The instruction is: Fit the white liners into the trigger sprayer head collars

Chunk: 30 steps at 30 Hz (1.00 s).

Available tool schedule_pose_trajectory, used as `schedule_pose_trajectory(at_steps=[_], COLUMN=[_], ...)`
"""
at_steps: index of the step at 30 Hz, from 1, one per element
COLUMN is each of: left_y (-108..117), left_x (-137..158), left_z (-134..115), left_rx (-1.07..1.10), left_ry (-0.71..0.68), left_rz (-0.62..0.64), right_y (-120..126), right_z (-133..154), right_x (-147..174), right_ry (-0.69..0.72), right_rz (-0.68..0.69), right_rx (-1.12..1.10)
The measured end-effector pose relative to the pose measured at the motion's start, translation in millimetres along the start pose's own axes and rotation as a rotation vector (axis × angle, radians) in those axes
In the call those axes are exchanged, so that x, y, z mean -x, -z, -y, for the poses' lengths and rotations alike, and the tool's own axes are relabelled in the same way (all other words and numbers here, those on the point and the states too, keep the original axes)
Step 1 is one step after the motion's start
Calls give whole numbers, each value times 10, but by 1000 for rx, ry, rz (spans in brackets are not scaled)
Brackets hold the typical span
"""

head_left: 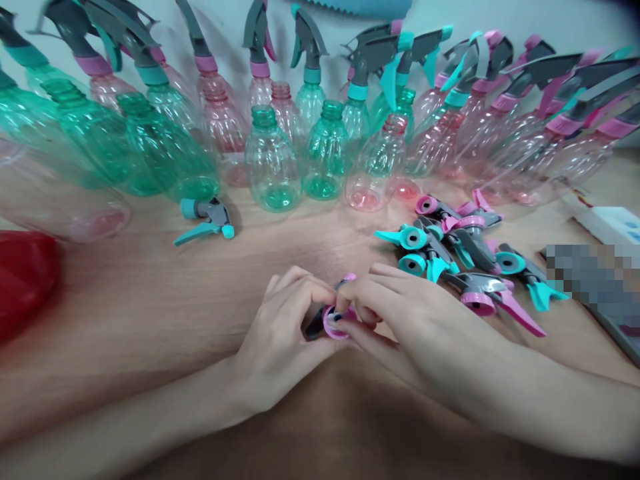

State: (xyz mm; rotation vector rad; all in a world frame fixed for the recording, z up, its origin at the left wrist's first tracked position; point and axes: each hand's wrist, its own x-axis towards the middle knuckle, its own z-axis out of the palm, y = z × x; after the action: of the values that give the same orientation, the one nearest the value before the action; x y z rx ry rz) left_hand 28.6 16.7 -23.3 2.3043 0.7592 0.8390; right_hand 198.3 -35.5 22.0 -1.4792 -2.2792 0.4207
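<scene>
A pink and grey spray trigger head is held low above the table, its pink collar turned up toward me. My left hand is closed around its grey body from the left. From the right, the thumb and forefinger of my right hand pinch together at the mouth of the collar. Whatever small piece lies between those fingertips is too hidden to name. Just beyond my right hand lies a pile of loose spray trigger heads in teal, pink and grey. One teal trigger head lies apart on the left.
Open-necked green bottles and pink bottles stand across the back of the wooden table. Behind them are several bottles fitted with spray heads. A red object sits at the left edge, a dark flat device at the right.
</scene>
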Motion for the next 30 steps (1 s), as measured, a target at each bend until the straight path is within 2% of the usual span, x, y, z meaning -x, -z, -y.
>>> schedule_pose_trajectory(at_steps=[5, 11, 16, 18, 23, 26, 30], left_y=[-7, -14, -24, -24, -24, -26, -16], left_x=[5, -1, -3, 5, 37, 53, 54], left_z=[0, 5, -5, -18, -46, -54, -49], left_rx=[-32, -38, -38, -37, -15, 12, 49], left_ry=[-11, -51, -47, -54, -71, -82, -74], left_rz=[7, 23, 50, 39, 70, 81, 72], right_y=[55, 28, 94, 143, 211, 211, 340], right_z=[-9, 38, 27, 8, -21, -22, -14], right_x=[-25, 11, -24, -27, 12, 27, 74], right_ry=[71, 142, 216, 266, 276, 328, 244], right_rz=[53, 12, -14, 15, 148, 124, 161], right_rx=[88, 237, 226, 212, 215, 244, 100])
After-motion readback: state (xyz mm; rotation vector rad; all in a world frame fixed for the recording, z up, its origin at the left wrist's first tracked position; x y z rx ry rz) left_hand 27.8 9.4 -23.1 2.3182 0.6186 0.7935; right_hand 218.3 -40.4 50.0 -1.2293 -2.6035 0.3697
